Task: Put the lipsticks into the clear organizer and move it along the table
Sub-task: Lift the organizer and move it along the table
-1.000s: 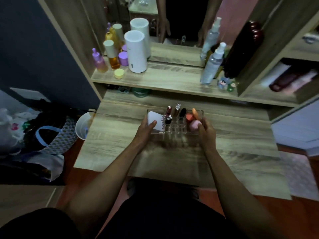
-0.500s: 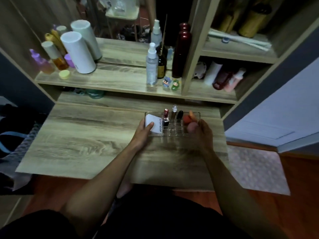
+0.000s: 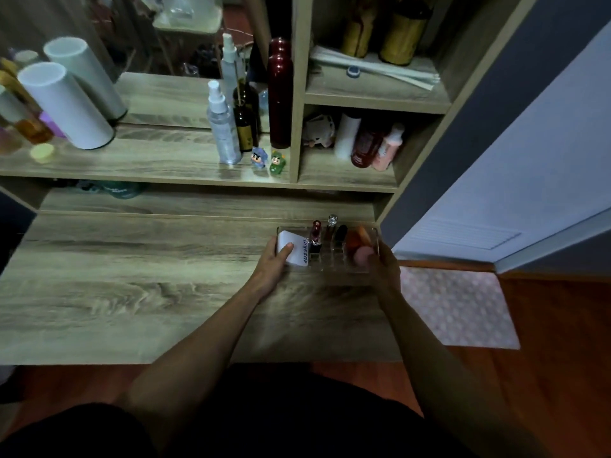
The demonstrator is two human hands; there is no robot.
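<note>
The clear organizer (image 3: 330, 264) sits at the far right end of the wooden table (image 3: 132, 285), close to the back. Upright in its slots are a dark red lipstick (image 3: 315, 234), a silver-capped one (image 3: 331, 224) and a black one (image 3: 340, 234). A white box (image 3: 294, 251) fills its left end, and orange and pink sponges (image 3: 358, 247) fill its right end. My left hand (image 3: 272, 264) grips the left side with the thumb on the white box. My right hand (image 3: 385, 266) grips the right side.
Above the table, a shelf (image 3: 148, 166) carries a white cylinder (image 3: 66, 105), a spray bottle (image 3: 223, 127), a tall red bottle (image 3: 280, 94) and two small figurines (image 3: 267, 161). Cubbies with bottles (image 3: 367, 140) stand at the right. A patterned mat (image 3: 456, 305) lies on the floor beyond the table's right edge.
Both hands have slid the organizer to the right along the table, from its middle to its right end. My view has turned right with it.
</note>
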